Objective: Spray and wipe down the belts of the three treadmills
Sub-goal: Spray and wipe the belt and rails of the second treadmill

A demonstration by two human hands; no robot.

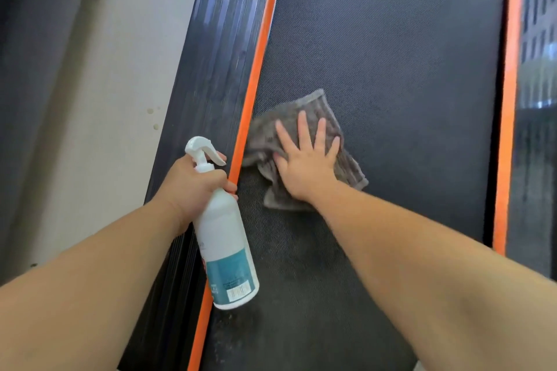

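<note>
Treadmill belt point(391, 69): dark and finely textured, it fills the middle of the view, running from the near edge up and away. Pale speckling shows on it near the base of the bottle.
Cloth point(316, 105): a grey, ribbed cloth lies crumpled on the belt's left part. Its left edge is just beside the left orange strip point(255, 78).
Right hand point(304, 166): it lies flat on the cloth with palm down and fingers straight and spread, pressing the cloth to the belt. It grips nothing.
Left hand point(190, 187): its fingers are curled round the neck of the spray bottle point(223, 238), and one fingertip shows just past the trigger.
Spray bottle: white with a teal label point(232, 265) and a white trigger head point(202, 149). It is held tilted, head away from the person and base toward them, above the left orange strip and the belt's left edge.
Left side rail point(217, 54): black and ribbed lengthwise, it lies outside the left orange strip.
Right orange strip point(508, 99): it borders the belt's right edge.
Right side rail point(536, 129): dark and glossy, it carries a reflection of a building.
Floor point(105, 99): pale, to the left of the treadmill, with a few small spots near the rail.
</note>
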